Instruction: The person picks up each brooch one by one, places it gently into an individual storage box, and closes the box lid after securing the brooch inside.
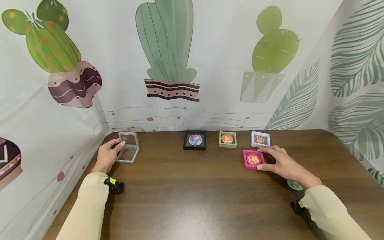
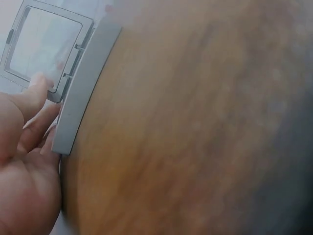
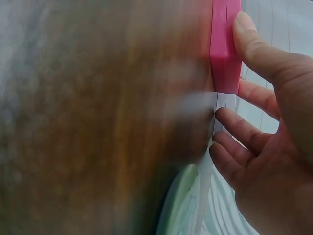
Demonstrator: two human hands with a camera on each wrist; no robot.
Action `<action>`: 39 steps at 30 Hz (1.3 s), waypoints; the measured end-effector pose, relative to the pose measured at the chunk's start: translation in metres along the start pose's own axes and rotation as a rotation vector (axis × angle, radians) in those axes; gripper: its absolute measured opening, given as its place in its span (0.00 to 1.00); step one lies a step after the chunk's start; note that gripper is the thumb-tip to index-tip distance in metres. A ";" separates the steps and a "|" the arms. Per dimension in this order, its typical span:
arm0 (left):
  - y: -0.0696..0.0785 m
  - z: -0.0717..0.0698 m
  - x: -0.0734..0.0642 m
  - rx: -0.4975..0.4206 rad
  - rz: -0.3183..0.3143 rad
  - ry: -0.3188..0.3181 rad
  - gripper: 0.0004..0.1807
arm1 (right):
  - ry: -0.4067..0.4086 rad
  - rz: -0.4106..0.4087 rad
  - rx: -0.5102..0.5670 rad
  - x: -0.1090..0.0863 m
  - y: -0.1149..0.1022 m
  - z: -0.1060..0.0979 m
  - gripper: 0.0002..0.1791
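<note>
At the table's left side my left hand (image 1: 107, 155) grips a hinged grey display case (image 1: 135, 155), which stands unfolded with its lid raised. In the left wrist view the thumb (image 2: 36, 93) lies against the lid's clear window; other fingers are behind the lid, partly hidden. Over on the right, my right hand (image 1: 286, 164) pinches a pink display case (image 1: 253, 159) by its right side, between thumb and fingers. A red and yellow star disc shows inside that case, which sits on the table. The remaining right fingers are loosely bent in the right wrist view.
Along the back edge are a black case (image 1: 194, 140), a light green case (image 1: 227, 139) and a white case (image 1: 260, 139), each with a round disc. A green round disc (image 1: 294, 184) lies partly under my right wrist. Patterned cloth (image 1: 216, 110) hangs behind the table.
</note>
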State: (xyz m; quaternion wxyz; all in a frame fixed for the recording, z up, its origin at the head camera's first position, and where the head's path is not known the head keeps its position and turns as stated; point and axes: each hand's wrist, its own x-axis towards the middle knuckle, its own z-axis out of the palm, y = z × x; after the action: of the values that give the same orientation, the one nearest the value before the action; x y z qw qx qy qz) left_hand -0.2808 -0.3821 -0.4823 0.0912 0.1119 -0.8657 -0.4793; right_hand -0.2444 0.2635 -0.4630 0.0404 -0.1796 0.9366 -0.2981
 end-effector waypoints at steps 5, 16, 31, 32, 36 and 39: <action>-0.003 0.001 0.000 -0.017 -0.002 0.034 0.30 | -0.004 0.008 0.002 0.000 0.000 0.000 0.42; -0.002 0.001 -0.002 -0.083 0.020 0.050 0.26 | -0.002 0.024 0.020 -0.002 0.003 -0.001 0.43; -0.001 0.007 -0.008 -0.284 0.072 0.071 0.25 | 0.007 0.046 0.023 -0.001 0.003 0.000 0.45; -0.001 0.007 -0.008 -0.295 0.073 0.069 0.25 | 0.008 0.048 0.023 -0.001 0.003 0.000 0.45; -0.001 0.008 -0.011 -0.282 0.068 0.063 0.25 | 0.010 0.053 0.014 -0.002 0.002 0.001 0.45; -0.002 0.010 -0.014 -0.280 0.065 0.057 0.25 | 0.009 0.054 -0.001 -0.003 0.003 0.002 0.46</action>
State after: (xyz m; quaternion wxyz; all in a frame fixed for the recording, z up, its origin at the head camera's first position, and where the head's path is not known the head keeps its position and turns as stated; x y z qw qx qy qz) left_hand -0.2702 -0.3715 -0.4897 0.1461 0.0835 -0.7907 -0.5887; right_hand -0.2423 0.2652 -0.4663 0.0442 -0.1527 0.9415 -0.2972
